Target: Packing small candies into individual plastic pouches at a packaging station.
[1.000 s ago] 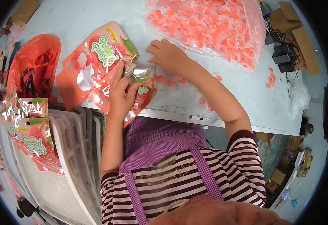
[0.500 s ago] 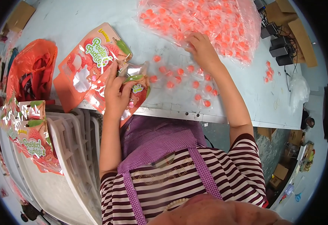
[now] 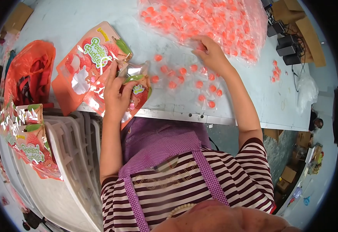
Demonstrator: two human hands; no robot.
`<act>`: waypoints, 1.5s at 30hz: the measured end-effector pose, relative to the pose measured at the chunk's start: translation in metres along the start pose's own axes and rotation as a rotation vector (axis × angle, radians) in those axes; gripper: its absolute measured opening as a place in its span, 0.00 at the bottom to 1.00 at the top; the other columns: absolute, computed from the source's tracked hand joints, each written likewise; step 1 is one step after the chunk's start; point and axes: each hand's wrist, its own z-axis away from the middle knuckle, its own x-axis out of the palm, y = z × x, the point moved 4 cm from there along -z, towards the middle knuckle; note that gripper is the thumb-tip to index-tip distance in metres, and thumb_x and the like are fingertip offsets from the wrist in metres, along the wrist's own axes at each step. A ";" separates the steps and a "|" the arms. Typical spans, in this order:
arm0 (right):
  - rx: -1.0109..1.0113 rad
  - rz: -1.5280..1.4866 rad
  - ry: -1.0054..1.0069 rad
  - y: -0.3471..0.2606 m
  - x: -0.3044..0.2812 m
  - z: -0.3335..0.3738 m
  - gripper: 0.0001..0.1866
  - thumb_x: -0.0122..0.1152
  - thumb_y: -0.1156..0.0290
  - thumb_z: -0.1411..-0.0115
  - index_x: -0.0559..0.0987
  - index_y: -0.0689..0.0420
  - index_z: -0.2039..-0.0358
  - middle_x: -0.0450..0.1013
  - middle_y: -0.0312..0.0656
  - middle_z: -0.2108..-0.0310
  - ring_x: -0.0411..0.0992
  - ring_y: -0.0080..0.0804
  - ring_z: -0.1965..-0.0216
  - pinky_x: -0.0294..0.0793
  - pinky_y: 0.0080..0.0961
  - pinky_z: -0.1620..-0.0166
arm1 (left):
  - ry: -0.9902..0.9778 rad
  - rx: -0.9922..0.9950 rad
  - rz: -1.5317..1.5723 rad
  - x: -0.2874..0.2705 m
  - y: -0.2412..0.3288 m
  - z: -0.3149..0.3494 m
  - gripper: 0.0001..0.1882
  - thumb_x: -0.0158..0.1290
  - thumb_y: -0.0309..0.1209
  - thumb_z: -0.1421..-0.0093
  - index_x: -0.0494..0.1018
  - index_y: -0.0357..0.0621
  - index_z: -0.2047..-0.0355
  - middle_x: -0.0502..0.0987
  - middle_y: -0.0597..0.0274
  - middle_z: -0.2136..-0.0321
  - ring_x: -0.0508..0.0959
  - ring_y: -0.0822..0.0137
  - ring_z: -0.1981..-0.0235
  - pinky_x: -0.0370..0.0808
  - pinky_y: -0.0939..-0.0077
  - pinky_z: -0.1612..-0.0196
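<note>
My left hand grips the top of a glossy red pouch, thumb on its front and fingers along its silvery mouth. That pouch overlaps a stack of flat pouches with the same fruit print. At the near edge of a large pile of wrapped red candies, my right hand is curled, with reddish candy showing between thumb and forefinger. Several loose wrapped candies lie on the table between my hands. What lies under my right palm is hidden.
An orange plastic bag with dark red contents stands at the table's left edge. Below it, more printed pouches rest on stacked white trays. Black adapters with cables, a cardboard box and a small candy cluster are at right.
My right thumb and forefinger have shifted at the pile's near edge, and reddish candy now shows between them. My left hand keeps its grip on the pouch. The whole view has shifted slightly.
</note>
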 end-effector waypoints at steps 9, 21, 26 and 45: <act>-0.138 0.083 -0.009 -0.011 0.020 -0.010 0.17 0.55 0.77 0.44 0.70 0.58 0.52 0.66 0.43 0.54 0.69 0.38 0.57 0.70 0.29 0.54 | 0.004 -0.019 0.005 0.002 -0.002 0.002 0.12 0.63 0.26 0.54 0.69 0.35 0.77 0.62 0.41 0.44 0.70 0.48 0.48 0.69 0.67 0.52; -0.258 0.128 -0.127 -0.031 0.029 0.035 0.16 0.55 0.75 0.45 0.73 0.58 0.55 0.69 0.44 0.55 0.64 0.42 0.52 0.64 0.32 0.49 | -0.009 -0.060 0.023 0.000 -0.003 0.002 0.11 0.62 0.25 0.54 0.70 0.34 0.77 0.62 0.40 0.44 0.70 0.48 0.48 0.69 0.68 0.52; -0.171 -0.032 -0.152 -0.028 0.004 0.054 0.22 0.54 0.75 0.47 0.71 0.55 0.49 0.67 0.43 0.48 0.63 0.40 0.49 0.57 0.33 0.43 | -0.024 -0.055 0.015 -0.001 0.000 0.002 0.11 0.61 0.24 0.54 0.70 0.33 0.77 0.62 0.39 0.44 0.70 0.48 0.48 0.70 0.68 0.54; -0.243 0.370 -0.103 -0.021 0.021 0.101 0.52 0.69 0.41 0.71 0.64 0.46 0.42 0.46 0.41 0.35 0.37 0.52 0.34 0.33 0.54 0.36 | -0.037 -0.080 0.040 -0.001 0.001 0.002 0.09 0.61 0.24 0.52 0.70 0.34 0.77 0.61 0.39 0.43 0.67 0.47 0.45 0.68 0.66 0.49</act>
